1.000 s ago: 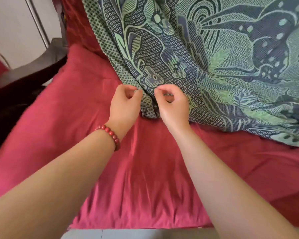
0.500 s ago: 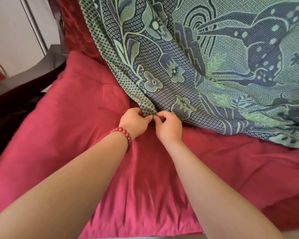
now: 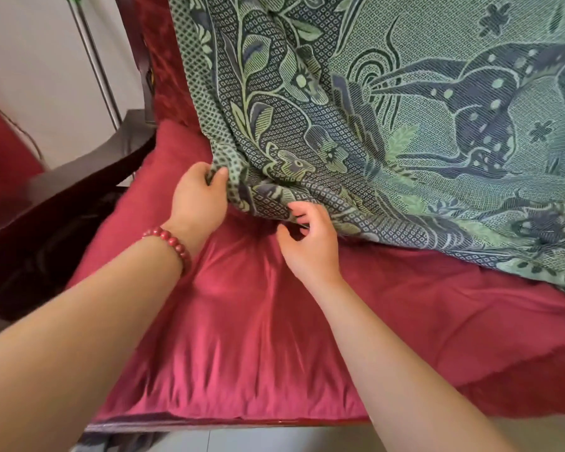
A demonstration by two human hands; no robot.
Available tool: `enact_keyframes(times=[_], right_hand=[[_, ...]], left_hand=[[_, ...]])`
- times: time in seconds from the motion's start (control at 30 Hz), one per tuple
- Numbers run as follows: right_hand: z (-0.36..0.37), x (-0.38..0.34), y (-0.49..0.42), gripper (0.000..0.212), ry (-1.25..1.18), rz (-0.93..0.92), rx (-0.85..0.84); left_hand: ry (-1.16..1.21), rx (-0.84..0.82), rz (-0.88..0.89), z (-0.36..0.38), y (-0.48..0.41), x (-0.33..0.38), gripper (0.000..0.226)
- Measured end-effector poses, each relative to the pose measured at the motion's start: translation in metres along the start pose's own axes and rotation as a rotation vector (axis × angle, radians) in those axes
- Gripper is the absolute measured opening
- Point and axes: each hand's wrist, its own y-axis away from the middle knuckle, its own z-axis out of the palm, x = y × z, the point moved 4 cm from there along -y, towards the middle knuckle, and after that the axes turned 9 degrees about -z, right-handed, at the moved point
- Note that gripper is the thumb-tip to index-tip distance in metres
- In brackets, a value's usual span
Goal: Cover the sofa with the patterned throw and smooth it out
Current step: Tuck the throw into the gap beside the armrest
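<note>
Patterned throw (image 3: 405, 119): green-blue, draped over sofa (image 3: 258, 321) backrest, lower edge bunched on red seat cushion; upper and right parts cut off. Left hand (image 3: 198, 199), red bead bracelet (image 3: 170, 238): pinching corner fold. Right hand (image 3: 310, 243): fingers curled loosely at hem, grip unclear. Dark wooden armrest (image 3: 79, 177) at left edge; pale wall (image 3: 30, 60) behind

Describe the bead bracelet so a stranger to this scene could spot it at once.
Start at the red seat cushion that fills the lower middle of the view, with the green patterned throw draped over the sofa back above it. Two bare forearms reach across the cushion. The bracelet, a single strand of round dark-red beads, circles the wrist of the left hand; the right wrist is bare.
</note>
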Motion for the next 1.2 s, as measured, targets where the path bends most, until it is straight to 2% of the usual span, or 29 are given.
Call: enact_keyframes(times=[0.1,0.2,0.23,0.3,0.37,0.43,0.5,0.57,0.63,0.7,0.73,0.77,0.9,0.97,1.2], right_hand=[[-0.005,0.003,0.009,0.050,0.212,0.010,0.031],[-0.014,0.006,0.017,0.062,0.451,0.134,0.072],[-0.018,0.008,0.018,0.058,0.508,0.183,0.081],[-0.026,0.010,0.018,0.039,0.547,0.215,0.124],[-0.030,0.004,0.015,0.019,0.490,0.107,0.202],[-0.029,-0.008,0.015,0.020,0.401,0.019,0.212],[-0.022,-0.029,0.018,0.027,0.367,0.013,0.146],[-0.009,-0.059,0.025,0.033,0.382,-0.115,0.028],[0.012,-0.095,0.038,0.029,0.338,-0.280,-0.148],[0.032,-0.117,0.052,0.026,0.256,-0.328,-0.362],[0.038,-0.120,0.058,0.026,0.228,-0.317,-0.417],[0.042,-0.118,0.060,0.026,0.215,-0.302,-0.420],[0.037,-0.093,0.059,0.022,0.168,-0.211,-0.236],[0.033,-0.083,0.057,0.018,0.141,-0.191,-0.157],[0.031,-0.067,0.050,0.013,0.078,-0.132,-0.099]], left_hand=[[-0.013,0.087,0.003,-0.031,-0.002,0.005,0.030],[-0.036,0.131,0.006,-0.053,0.001,0.012,0.033],[-0.037,0.140,0.000,-0.060,0.002,0.012,0.033],[-0.042,0.168,-0.012,-0.072,0.001,0.009,0.034],[-0.048,0.195,-0.030,-0.082,0.000,0.004,0.035],[-0.063,0.236,-0.056,-0.093,-0.001,0.001,0.037],[-0.060,0.282,-0.088,-0.107,-0.004,0.002,0.038],[-0.033,0.324,-0.146,-0.121,-0.009,0.002,0.040],[0.030,0.320,-0.206,-0.129,-0.013,-0.002,0.041],[0.076,0.278,-0.250,-0.129,-0.011,-0.005,0.037],[0.107,0.255,-0.266,-0.126,-0.008,-0.008,0.035],[0.137,0.224,-0.279,-0.122,-0.005,-0.011,0.034],[0.071,0.103,-0.285,-0.105,0.012,-0.019,0.066],[0.046,0.069,-0.252,-0.097,0.016,-0.020,0.073],[0.006,-0.041,-0.186,-0.077,0.022,-0.026,0.066]])
